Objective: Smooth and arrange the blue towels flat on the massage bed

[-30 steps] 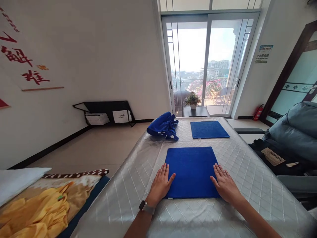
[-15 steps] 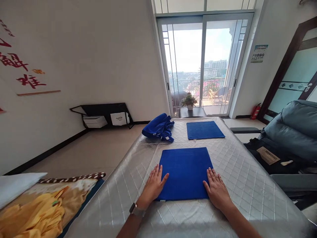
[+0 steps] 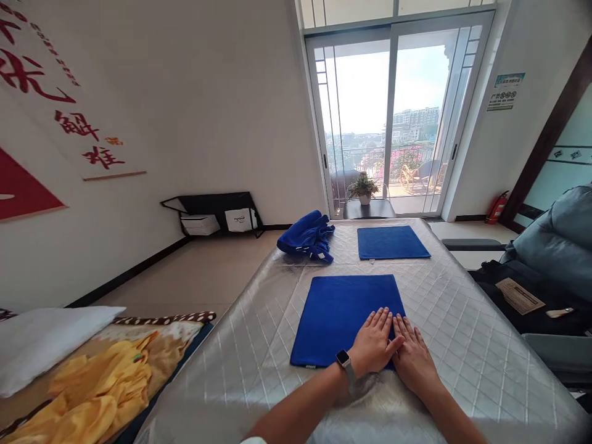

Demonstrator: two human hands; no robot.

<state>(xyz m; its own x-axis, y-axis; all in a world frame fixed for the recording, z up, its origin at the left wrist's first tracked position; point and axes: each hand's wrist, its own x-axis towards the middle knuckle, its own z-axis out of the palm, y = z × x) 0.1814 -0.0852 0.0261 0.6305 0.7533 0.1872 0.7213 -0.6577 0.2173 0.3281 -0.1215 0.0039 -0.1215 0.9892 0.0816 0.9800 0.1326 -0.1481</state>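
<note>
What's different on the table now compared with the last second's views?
The left hand has moved right across the near cloth, from its left edge to beside the right hand, their thumbs close together. Nothing was grasped or let go; both hands are flat. The right hand stayed at the right edge; the near cloth, far cloth and crumpled pile stayed put.

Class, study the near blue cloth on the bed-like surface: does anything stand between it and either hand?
Nothing visible does. The left hand lies on the near blue cloth, toward its near right corner; the right hand lies over its right edge. The crumpled blue pile sits beyond its far left corner.
</note>
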